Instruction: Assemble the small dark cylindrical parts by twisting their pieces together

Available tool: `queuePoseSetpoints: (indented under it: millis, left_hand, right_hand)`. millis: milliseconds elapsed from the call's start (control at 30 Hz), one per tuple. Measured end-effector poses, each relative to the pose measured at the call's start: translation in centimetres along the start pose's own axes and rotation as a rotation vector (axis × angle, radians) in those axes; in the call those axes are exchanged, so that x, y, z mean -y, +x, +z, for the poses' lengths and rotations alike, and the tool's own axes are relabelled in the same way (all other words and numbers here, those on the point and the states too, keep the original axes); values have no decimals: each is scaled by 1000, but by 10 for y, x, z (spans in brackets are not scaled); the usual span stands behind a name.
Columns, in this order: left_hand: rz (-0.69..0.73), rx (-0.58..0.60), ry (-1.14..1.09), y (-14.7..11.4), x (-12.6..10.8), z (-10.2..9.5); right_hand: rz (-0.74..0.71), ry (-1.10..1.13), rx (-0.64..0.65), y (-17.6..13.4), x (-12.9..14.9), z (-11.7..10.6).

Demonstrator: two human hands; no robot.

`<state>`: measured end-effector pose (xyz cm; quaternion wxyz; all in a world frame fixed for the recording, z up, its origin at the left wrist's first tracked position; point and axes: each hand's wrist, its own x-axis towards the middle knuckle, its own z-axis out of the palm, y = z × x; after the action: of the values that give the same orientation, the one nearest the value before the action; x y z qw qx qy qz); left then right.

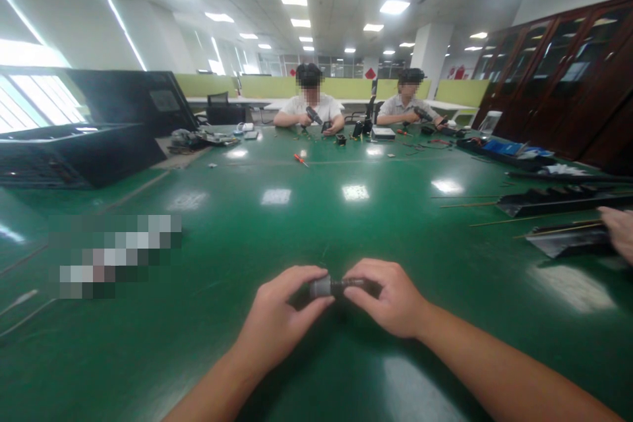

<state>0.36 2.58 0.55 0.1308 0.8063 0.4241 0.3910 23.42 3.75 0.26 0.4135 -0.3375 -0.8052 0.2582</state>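
Note:
A short dark cylinder with a grey end (321,287) lies level between my two hands, close above the green table. My left hand (287,300) pinches the grey end between thumb and fingers. My right hand (390,293) is closed round the darker end, thumb toward me. Part of the cylinder is hidden by the right fingers, and its exact kind cannot be made out.
Beyond the green tabletop (237,211) two people work with power drills. A red screwdriver (299,159) lies mid-table. Black metal channels (558,241) and thin rods lie at right, beside another person's hand (618,231). A large black case (74,155) stands at left.

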Motion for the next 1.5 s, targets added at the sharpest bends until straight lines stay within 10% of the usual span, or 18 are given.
queuePoseSetpoints:
  millis: [1500]
  left_hand:
    - [5,-8,104,6,7,-8]
  right_hand:
    - [54,-38,-130,0,-1,-2]
